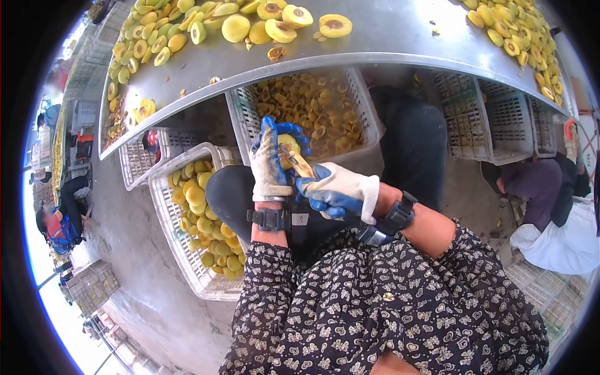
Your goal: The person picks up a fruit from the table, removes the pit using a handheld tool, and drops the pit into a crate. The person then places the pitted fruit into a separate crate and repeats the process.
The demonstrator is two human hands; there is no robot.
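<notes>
My left hand (272,159), in a white and blue glove, is closed around a yellow fruit half (287,145) above my lap. My right hand (337,189), gloved the same way, grips a tool with a light wooden handle (303,166). The tool's front end touches the fruit, and its tip is hidden there. Just beyond my hands stands a white crate (369,103) of fruit pieces. To the left is another crate (172,234) filled with yellow fruit.
A metal table (387,44) with piles of cut fruit (234,28) crosses the top. Empty-looking crates (509,125) stand under its right side. A co-worker (537,187) sits at the far right, another person (61,225) at the far left. My knees flank the fruit-piece crate.
</notes>
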